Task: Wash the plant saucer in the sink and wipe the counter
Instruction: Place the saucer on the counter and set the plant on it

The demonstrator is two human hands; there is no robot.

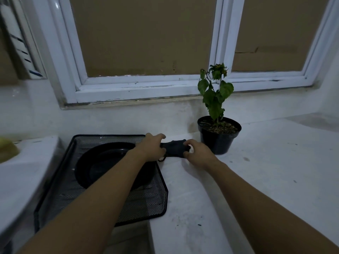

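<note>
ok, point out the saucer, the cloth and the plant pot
saucer (102,162): head view, bare inner floor.
cloth (175,148): head view, bunched middle.
plant pot (222,141): head view, front wall.

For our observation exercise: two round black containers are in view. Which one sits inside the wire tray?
The shallow saucer, lying in the wire tray; the deep pot stands on the counter with a plant in it.

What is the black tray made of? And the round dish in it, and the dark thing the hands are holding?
The tray looks like black wire mesh; tiny holes show. The dish is probably smooth plastic, with a slightly shiny rim. The cloth is soft fabric; it bunches between the left hand and right hand.
</note>
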